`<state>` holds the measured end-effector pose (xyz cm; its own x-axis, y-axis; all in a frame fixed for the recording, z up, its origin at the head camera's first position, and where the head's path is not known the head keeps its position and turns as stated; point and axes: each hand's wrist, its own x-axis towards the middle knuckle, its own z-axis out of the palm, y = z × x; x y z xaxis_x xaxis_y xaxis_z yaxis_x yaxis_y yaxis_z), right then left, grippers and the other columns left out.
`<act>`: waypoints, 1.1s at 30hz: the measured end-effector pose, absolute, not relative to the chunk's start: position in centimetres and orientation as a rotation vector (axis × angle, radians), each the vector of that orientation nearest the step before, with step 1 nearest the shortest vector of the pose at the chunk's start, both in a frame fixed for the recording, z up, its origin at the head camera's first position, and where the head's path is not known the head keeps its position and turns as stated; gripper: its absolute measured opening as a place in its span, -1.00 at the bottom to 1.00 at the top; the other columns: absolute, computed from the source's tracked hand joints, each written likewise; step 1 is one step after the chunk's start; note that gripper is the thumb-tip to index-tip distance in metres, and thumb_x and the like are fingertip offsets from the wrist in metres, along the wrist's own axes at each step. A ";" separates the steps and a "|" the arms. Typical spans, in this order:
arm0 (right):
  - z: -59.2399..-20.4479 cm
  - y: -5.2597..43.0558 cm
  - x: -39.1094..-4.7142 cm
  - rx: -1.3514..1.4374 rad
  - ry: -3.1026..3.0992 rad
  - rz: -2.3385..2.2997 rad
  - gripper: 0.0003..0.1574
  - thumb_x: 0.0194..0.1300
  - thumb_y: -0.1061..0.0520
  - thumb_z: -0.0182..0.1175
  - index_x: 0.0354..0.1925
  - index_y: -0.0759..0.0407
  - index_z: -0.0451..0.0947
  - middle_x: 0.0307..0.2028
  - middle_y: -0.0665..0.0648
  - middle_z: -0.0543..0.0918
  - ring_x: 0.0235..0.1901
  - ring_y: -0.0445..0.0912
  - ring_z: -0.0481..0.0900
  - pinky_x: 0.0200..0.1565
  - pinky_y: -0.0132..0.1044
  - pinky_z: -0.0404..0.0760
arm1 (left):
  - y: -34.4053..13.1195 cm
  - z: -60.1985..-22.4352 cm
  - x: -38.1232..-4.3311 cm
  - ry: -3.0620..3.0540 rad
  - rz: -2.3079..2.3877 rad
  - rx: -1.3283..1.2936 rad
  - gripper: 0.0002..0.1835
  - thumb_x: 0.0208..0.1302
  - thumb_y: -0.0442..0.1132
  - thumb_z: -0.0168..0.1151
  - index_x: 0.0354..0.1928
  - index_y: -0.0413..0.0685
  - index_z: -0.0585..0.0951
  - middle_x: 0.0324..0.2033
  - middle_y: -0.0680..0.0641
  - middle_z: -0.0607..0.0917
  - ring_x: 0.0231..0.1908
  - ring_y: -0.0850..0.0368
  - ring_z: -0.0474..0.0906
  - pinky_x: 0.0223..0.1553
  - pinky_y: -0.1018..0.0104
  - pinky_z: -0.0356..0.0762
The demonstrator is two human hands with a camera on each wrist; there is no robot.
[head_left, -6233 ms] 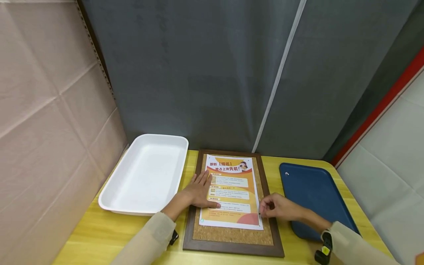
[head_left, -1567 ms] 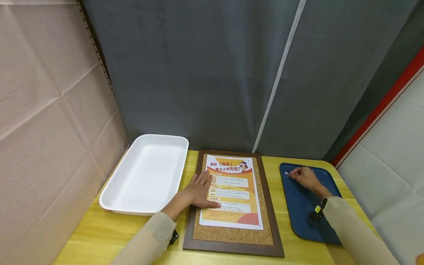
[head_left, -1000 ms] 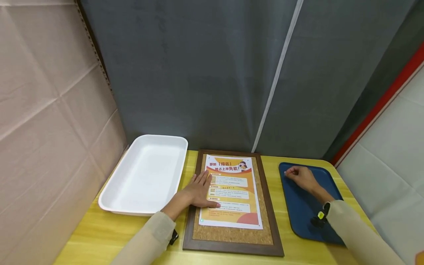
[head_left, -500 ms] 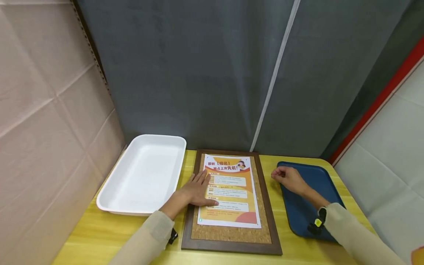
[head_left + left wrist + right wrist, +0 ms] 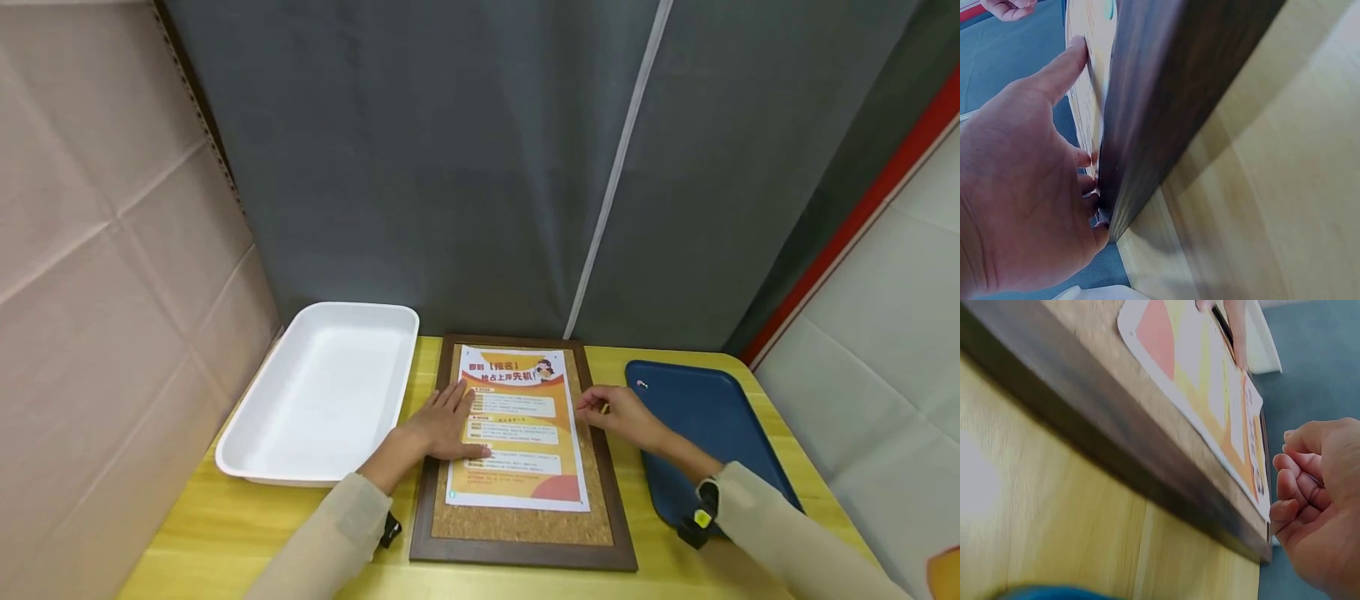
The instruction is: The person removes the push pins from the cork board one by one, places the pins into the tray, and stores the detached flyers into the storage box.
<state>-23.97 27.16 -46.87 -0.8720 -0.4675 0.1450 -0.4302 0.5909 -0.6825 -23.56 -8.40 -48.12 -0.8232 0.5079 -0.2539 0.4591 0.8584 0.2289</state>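
A printed orange-and-white poster (image 5: 517,433) lies on a cork board (image 5: 525,527) with a dark wooden frame. My left hand (image 5: 442,425) rests spread on the poster's left side, its fingers over the paper and the frame edge. Thumb and forefinger of my right hand (image 5: 618,417) pinch together beside the poster's right edge, above the cork and frame. What they pinch is a tiny thumbtack, mostly hidden by the fingertips. In the right wrist view, the other fingers of that right hand (image 5: 1322,506) are curled in. Small dark dots mark corners of the poster.
A blue tray (image 5: 712,417) stands to the right, with one or more tiny tacks (image 5: 642,384) near its far left corner. On the left is a deep white tray (image 5: 322,392). A grey curtain (image 5: 450,183) closes off the back of the yellow wooden table (image 5: 225,533).
My right hand, earlier at the poster's lower right, went to the tacks in the blue tray, then came back left to the poster's right edge. My left hand stays on the poster.
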 end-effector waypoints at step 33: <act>-48.0 16.9 -19.3 -1.134 2.435 -1.132 -0.96 0.38 0.29 0.41 -0.22 0.20 0.72 -0.42 -0.11 0.66 -0.43 -0.39 0.50 -0.37 -0.44 0.59 | -8.4 -48.0 -24.0 2.744 0.201 0.686 0.12 0.44 0.42 0.15 0.69 -0.24 0.04 0.69 -0.20 -0.03 0.68 -0.17 -0.13 0.64 -0.06 -0.03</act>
<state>-19.31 16.89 -48.02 -0.6754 -0.7292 0.1106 -0.5545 0.4032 -0.7279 -24.01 -8.44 -47.97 -0.8393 0.4787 -0.2578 0.4360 0.8758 0.2068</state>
